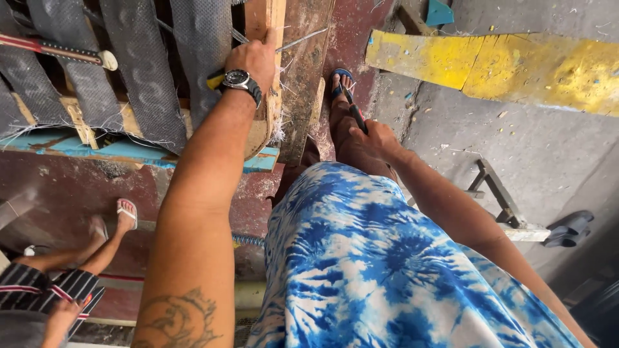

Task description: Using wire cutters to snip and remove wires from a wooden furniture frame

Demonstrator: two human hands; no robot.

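Note:
My left hand (255, 59), with a wristwatch (237, 80) on the wrist, presses on the wooden edge of a furniture frame (264, 138) strung with grey woven webbing straps (138, 71). A yellow tool tip (214, 80) shows just beside the wrist. My right hand (374, 138) hangs beside my leg, closed around a dark-handled tool (356, 113) that points toward my foot in a blue sandal (342, 80). I wear a blue and white tie-dye garment (374, 258).
A red-handled tool (58, 50) lies across the webbing at top left. Another person sits at lower left, with sandalled feet (126, 212) and striped shorts (45, 287). A yellow painted strip (503, 64) crosses the concrete floor, a metal frame (500, 196) lies right.

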